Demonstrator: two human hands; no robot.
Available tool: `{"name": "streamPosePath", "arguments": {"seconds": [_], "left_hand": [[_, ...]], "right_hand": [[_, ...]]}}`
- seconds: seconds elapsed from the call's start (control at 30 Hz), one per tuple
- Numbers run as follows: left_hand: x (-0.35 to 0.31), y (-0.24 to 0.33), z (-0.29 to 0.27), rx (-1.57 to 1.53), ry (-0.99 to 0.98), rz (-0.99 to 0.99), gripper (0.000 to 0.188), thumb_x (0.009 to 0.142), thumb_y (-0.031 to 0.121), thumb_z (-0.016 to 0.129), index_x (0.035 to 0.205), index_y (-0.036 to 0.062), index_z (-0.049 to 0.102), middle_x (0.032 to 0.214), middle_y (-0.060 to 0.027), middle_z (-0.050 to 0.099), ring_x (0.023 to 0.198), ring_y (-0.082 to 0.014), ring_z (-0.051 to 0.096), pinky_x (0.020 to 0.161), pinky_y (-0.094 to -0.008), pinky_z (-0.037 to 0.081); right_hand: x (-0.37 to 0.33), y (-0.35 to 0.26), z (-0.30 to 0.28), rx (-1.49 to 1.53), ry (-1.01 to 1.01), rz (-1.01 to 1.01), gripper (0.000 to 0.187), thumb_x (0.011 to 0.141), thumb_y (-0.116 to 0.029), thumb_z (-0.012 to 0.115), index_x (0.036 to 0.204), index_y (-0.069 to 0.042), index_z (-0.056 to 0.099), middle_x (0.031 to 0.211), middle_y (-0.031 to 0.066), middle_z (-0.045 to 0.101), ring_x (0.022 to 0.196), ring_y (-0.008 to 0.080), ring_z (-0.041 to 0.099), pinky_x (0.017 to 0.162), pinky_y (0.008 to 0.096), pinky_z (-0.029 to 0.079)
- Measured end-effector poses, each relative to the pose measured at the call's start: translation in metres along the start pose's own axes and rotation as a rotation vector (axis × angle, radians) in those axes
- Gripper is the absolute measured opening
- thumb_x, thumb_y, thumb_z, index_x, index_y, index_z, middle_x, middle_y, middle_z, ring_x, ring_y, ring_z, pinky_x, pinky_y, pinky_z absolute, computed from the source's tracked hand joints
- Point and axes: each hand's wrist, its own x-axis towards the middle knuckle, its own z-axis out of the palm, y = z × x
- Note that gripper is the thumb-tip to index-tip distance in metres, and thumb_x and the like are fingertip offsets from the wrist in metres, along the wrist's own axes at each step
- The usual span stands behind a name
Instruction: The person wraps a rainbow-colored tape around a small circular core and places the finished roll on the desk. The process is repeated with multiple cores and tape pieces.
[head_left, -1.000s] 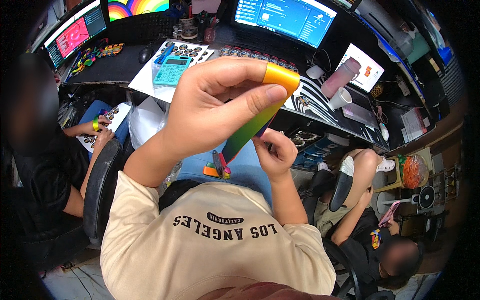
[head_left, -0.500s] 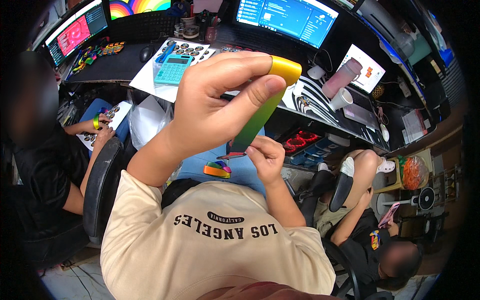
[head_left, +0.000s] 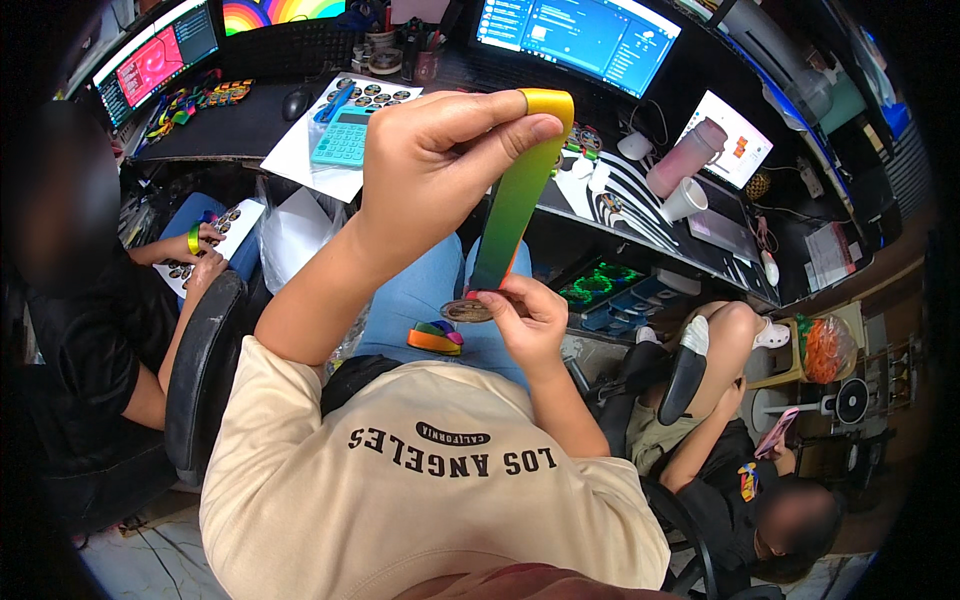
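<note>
My left hand [head_left: 450, 140] is raised and pinches the looped yellow top of a ribbon [head_left: 520, 190] between thumb and fingers. The ribbon runs down taut, fading from yellow through green to dark teal, with an orange-red edge low down. At its lower end hangs a round dark medal [head_left: 466, 311], tilted nearly flat. My right hand [head_left: 530, 315] is closed on the ribbon's lower end, right beside the medal. On my lap below lies a rolled multicoloured ribbon [head_left: 435, 340].
The desk ahead holds a turquoise calculator [head_left: 345, 135] on sheets of round stickers, a paper cup [head_left: 683, 200], a pink tumbler [head_left: 688, 160] and a laptop [head_left: 720, 220]. On the left a person handles a sticker sheet [head_left: 235, 232]. Another person sits at right with a phone [head_left: 776, 433].
Both hands have shifted slightly left with the ribbon. The medal has turned so more of its face shows, and the ribbon's broad side faces me more.
</note>
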Motion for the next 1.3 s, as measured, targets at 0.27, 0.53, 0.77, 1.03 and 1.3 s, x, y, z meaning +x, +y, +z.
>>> {"name": "streamPosePath", "arguments": {"seconds": [0.27, 0.53, 0.77, 1.03, 1.3], "left_hand": [[0.006, -0.016, -0.012, -0.177, -0.293, -0.416, 0.026, 0.09, 0.018, 0.068, 0.108, 0.0013, 0.07, 0.083, -0.0057, 0.071, 0.061, -0.0065, 0.061, 0.053, -0.0205, 0.047], [0.001, -0.039, -0.027, -0.351, -0.824, -0.711, 0.046, 0.099, 0.029, 0.053, 0.143, 0.0177, 0.044, 0.105, -0.0079, 0.068, 0.042, -0.0056, 0.047, 0.04, -0.0223, 0.042], [-0.019, -0.034, -0.031, -0.544, -1.129, -0.671, 0.055, 0.101, 0.038, 0.045, 0.149, 0.0154, 0.031, 0.106, -0.0119, 0.067, 0.043, -0.0089, 0.054, 0.038, -0.0214, 0.046], [-0.052, -0.038, -0.027, -0.708, -1.255, -1.02, 0.075, 0.095, 0.058, 0.041, 0.145, 0.0039, 0.035, 0.096, -0.0137, 0.07, 0.038, -0.0055, 0.049, 0.034, -0.0196, 0.04], [-0.061, -0.039, -0.031, -0.804, -1.009, -0.867, 0.061, 0.095, 0.035, 0.058, 0.14, -0.0023, 0.042, 0.091, -0.0072, 0.066, 0.044, -0.0053, 0.05, 0.034, -0.0193, 0.036]], "right_hand": [[0.005, -0.002, -0.006, -0.071, 0.162, 0.229, 0.025, 0.082, -0.003, 0.073, 0.104, 0.005, 0.066, 0.086, 0.009, 0.069, 0.071, 0.0102, 0.062, 0.067, 0.022, 0.049], [0.009, 0.014, -0.038, 0.276, -0.02, 0.893, 0.017, 0.087, -0.012, 0.067, 0.095, 0.002, 0.063, 0.084, 0.0168, 0.068, 0.057, 0.0201, 0.062, 0.045, 0.0243, 0.047], [0.022, 0.021, -0.051, 0.544, -0.098, 1.087, 0.023, 0.093, -0.016, 0.057, 0.106, 0.002, 0.059, 0.099, 0.0225, 0.068, 0.087, 0.0297, 0.07, 0.067, 0.0329, 0.06], [0.069, -0.059, -0.065, -0.835, -0.203, -0.487, 0.013, 0.078, 0.003, 0.068, 0.079, -0.003, 0.056, 0.082, 0.0086, 0.067, 0.077, 0.0204, 0.069, 0.067, 0.0296, 0.055], [0.087, -0.08, -0.057, -0.86, -0.377, -0.93, 0.022, 0.071, 0.001, 0.068, 0.092, -0.004, 0.066, 0.1, 0.0123, 0.071, 0.095, 0.0308, 0.069, 0.084, 0.0398, 0.056]]}}
